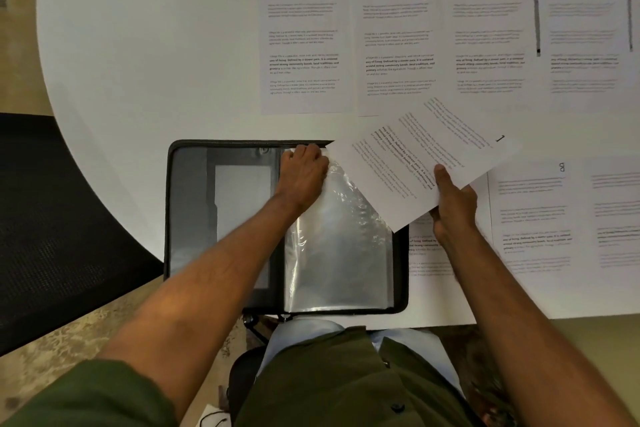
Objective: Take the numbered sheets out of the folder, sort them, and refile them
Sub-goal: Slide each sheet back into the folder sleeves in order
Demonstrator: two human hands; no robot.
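Sheets (304, 52) lie across white round table (156, 45) beside black chair (52, 218).

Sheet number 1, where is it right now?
Sheet 1 is tilted in the right hand, above the open folder's right edge, just below sheets 3 and 4.

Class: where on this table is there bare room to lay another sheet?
Bare: the table left of sheet 2 and beyond the folder. Crowded: right of the folder, around sheet 8.
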